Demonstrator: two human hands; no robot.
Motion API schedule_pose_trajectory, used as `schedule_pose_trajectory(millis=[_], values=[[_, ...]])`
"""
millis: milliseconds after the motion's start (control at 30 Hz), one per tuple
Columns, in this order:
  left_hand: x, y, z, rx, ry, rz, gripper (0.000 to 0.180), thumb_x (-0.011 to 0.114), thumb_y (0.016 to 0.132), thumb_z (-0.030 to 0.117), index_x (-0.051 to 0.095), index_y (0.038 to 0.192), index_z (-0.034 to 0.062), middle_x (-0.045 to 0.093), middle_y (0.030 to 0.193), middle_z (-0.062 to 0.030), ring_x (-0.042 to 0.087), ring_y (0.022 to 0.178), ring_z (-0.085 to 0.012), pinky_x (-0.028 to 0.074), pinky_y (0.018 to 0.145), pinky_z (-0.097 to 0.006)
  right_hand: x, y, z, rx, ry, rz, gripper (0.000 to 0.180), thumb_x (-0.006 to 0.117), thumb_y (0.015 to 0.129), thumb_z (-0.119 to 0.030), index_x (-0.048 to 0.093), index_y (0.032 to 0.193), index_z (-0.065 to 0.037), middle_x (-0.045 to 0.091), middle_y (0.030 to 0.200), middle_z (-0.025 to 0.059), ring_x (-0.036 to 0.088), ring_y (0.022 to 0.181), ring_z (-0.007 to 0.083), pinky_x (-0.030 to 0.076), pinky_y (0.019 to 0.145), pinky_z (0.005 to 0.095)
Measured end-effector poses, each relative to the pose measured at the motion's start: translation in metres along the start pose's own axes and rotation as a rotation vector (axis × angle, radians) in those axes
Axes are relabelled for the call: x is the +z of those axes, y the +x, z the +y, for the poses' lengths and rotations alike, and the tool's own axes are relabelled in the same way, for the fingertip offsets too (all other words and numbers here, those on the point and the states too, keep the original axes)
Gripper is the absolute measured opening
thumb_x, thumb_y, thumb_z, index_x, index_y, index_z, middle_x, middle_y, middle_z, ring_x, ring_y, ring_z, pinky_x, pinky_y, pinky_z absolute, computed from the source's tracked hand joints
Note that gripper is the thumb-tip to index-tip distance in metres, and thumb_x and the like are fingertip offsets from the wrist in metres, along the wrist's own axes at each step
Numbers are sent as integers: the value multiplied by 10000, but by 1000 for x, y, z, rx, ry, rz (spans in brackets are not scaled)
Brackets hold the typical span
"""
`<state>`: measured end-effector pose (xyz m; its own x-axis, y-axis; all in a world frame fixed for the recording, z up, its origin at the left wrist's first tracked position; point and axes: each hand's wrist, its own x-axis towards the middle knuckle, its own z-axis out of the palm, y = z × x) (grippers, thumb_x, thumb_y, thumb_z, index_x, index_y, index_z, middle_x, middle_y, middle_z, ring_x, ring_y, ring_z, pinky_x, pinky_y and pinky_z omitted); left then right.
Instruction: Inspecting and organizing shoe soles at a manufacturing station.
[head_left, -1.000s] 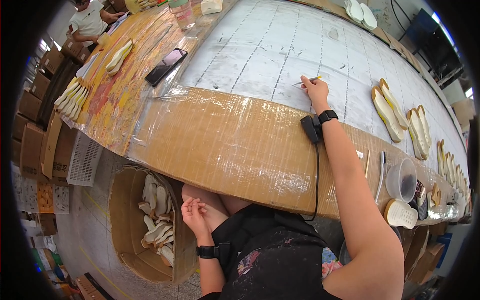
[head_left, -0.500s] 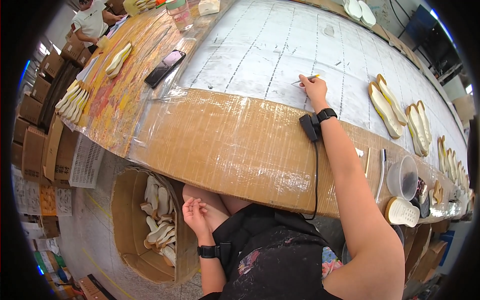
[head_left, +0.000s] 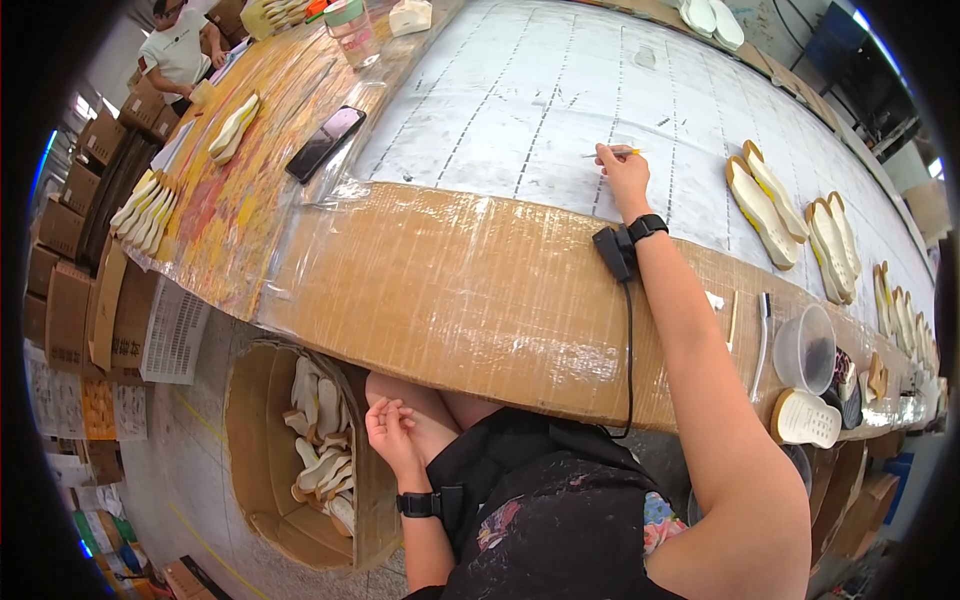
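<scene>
My right hand (head_left: 624, 172) is over the white, dash-lined table covering (head_left: 480, 100), its fingers closed on a slim grey pen-like tool with a yellow end (head_left: 628, 152). The tool lies almost level, its thin tip pointing left; whether it touches the covering I cannot tell. On my thigh, beside a cardboard box (head_left: 268, 478), rests my left hand (head_left: 391, 428), palm up. Its fingers are loosely curled and a little apart, with nothing visible in them. The box holds several cream shoe soles (head_left: 322, 470). To the right of my right hand, a pair of cream soles with tan edges (head_left: 765, 212) lies on the covering.
More soles (head_left: 832, 245) line the right side. Near the edge are a toothbrush (head_left: 763, 345), a clear plastic tub (head_left: 803, 350) and a sole (head_left: 806, 418). At left lie a phone (head_left: 326, 143) and a jar (head_left: 352, 32). A person (head_left: 180, 50) stands far left. A cable (head_left: 629, 360) hangs from my right wrist.
The pen-like tool has turned from a slant to nearly level in my right hand. The view has shifted slightly. My left hand stays on my thigh.
</scene>
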<state>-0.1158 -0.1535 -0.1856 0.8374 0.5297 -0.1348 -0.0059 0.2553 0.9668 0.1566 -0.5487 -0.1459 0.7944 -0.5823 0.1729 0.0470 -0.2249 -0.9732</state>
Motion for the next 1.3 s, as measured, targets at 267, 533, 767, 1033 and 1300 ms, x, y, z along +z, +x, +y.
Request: schedule_pose_trajectory(millis=[267,533,767,1033,1300], values=[[1,-4,0,9,2,-5,117,460,840,31,460,956,12,547,824,-74,506,647,-97,391,516,-171,-4,4,4,-72,-79,82,251,587,743,-285,609,752,-35,625,653,83,595,606,171,449,597,275],[4,-10,-2,7,-9,6,118,445,837,19,459,952,3,551,817,-80,509,630,-91,396,490,-170,-9,3,11,-137,-161,193,243,607,729,-272,619,774,-33,617,686,128,598,641,256,456,599,321],[3,-14,-4,9,-9,-45,115,467,849,56,457,956,16,541,824,-71,507,654,-99,392,518,-176,-18,0,7,-88,-229,190,260,578,747,-294,597,764,-36,614,715,131,589,677,286,449,622,347],[6,-20,-2,6,-27,-5,110,446,849,24,452,955,-7,542,810,-83,512,636,-95,401,510,-170,-28,-4,-1,-68,-255,217,246,548,761,-293,617,801,-60,622,723,115,591,694,278,454,630,345],[2,-25,-5,41,-49,9,89,451,843,23,460,930,6,547,802,-76,518,633,-97,404,507,-166,-31,-5,1,-92,-238,213,252,548,766,-292,622,803,-54,621,730,130,593,700,283,453,632,345]])
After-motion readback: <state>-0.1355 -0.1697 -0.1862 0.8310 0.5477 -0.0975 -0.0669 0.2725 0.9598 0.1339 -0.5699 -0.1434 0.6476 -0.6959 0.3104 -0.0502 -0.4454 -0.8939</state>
